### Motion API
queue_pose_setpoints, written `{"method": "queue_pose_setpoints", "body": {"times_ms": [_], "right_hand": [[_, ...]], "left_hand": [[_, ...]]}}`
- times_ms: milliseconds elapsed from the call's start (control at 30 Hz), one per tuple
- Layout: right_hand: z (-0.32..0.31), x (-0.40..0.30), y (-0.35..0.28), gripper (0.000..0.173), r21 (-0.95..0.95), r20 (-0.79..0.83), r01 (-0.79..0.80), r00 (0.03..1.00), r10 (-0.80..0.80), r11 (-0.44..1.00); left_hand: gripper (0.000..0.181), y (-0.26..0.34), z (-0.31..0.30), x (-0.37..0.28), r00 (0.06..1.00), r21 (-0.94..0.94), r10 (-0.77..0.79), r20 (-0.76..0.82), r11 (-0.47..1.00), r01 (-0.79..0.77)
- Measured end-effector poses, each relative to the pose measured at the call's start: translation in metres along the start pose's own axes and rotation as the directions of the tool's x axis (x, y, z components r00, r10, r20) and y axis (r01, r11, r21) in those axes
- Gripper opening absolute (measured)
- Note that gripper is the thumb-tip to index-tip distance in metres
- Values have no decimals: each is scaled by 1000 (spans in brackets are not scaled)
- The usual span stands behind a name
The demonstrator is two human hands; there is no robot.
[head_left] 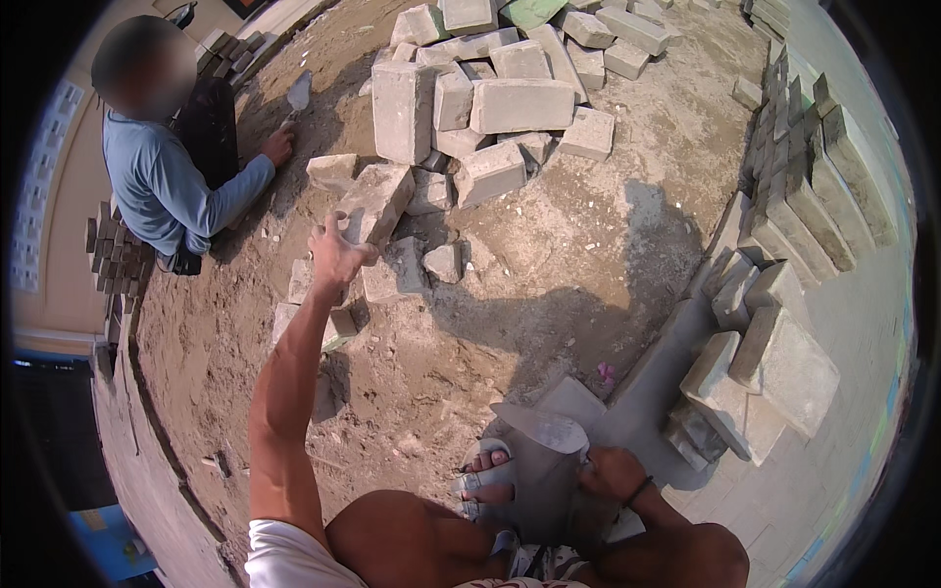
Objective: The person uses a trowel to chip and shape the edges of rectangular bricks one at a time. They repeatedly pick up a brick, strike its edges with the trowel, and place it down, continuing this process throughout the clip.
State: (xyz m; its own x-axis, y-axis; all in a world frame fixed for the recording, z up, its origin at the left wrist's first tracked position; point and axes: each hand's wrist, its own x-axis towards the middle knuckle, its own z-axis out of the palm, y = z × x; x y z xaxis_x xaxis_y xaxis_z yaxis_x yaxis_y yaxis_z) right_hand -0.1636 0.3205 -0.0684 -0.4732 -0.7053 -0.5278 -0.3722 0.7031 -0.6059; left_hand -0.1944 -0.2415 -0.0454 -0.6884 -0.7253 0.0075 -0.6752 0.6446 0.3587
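Observation:
My left hand (pixel 340 251) reaches out to a grey concrete paving block (pixel 384 192) at the near side of a loose pile. Its fingers and thumb span the block's near end, which tilts over its neighbours. Just below lies another concrete block (pixel 397 270), with a small broken piece (pixel 443 262) beside it. Low in front of me, my right hand (pixel 612 476) is closed around the handle of a trowel (pixel 548 428). The trowel's flat metal blade points left, above my sandalled foot and next to a pale paver (pixel 572 400).
A co-worker (pixel 176 173) crouches at the left, one hand near another trowel (pixel 299 91) on the sandy ground. Concrete blocks (pixel 522 105) are heaped ahead. Paver stacks (pixel 783 360) line the right edge along a low kerb (pixel 662 345). A hammer-like tool (pixel 218 463) lies at left.

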Motion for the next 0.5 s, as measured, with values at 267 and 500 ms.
{"method": "queue_pose_setpoints", "body": {"times_ms": [267,500], "right_hand": [[3,-2,0,38,18,87,51,995,-52,999],[-3,4,1,41,356,74,70,992,-102,932]], "left_hand": [[79,60,-96,-54,943,129,168,288,969,-212],[81,78,-114,-159,833,218,31,553,959,-181]]}}
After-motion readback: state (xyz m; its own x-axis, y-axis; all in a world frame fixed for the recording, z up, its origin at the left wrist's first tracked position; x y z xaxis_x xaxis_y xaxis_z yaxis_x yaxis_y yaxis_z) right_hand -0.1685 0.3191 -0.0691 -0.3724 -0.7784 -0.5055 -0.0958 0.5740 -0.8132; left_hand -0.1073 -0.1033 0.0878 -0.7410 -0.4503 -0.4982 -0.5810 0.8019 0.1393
